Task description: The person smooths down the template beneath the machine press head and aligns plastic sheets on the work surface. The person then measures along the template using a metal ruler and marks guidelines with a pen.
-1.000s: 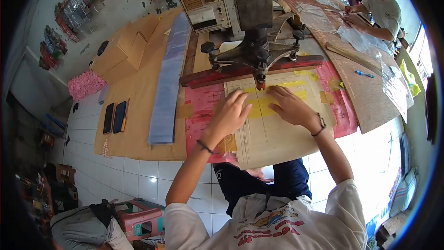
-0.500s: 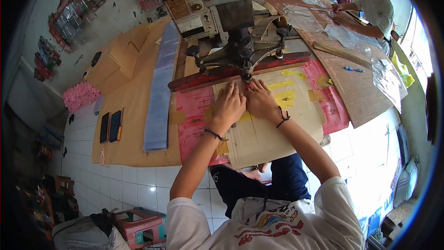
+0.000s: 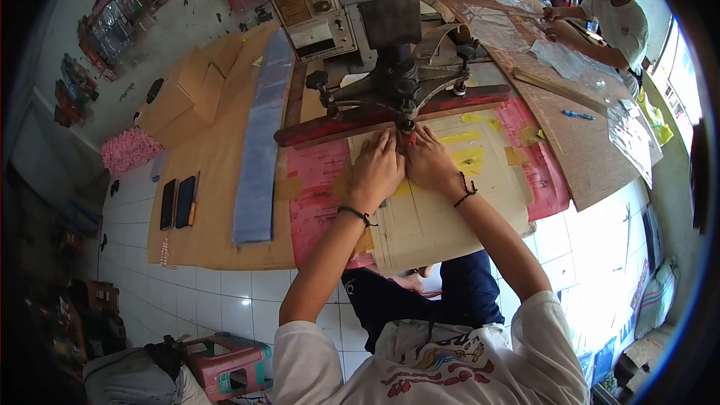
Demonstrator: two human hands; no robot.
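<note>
My left hand (image 3: 379, 170) lies flat on a tan board (image 3: 457, 229), fingers stretched toward the machine. My right hand (image 3: 433, 164) rests flat beside it, thumbs close together. Both hands hold nothing and press on the board just in front of a long red bar (image 3: 315, 132). That bar hangs under a black metal bracket (image 3: 406, 90) of a press-like machine. Yellow tape (image 3: 469, 159) crosses the board. Under the board, a red sheet (image 3: 319, 180) sticks out left and right. My fingertips sit close to the bar's middle.
A control box (image 3: 313, 21) stands behind the bar. To the left lie a stack of bluish plastic strips (image 3: 257, 157), two phones (image 3: 168, 204) and a cardboard box (image 3: 184, 97). At the right are a wooden strip (image 3: 559, 88), a blue pen (image 3: 579, 115) and a co-worker (image 3: 619, 26) handling clear plastic.
The view has shifted slightly. Both hands stay flat on the board and appear a little further right, with the left fingers closer to the bar's middle.
</note>
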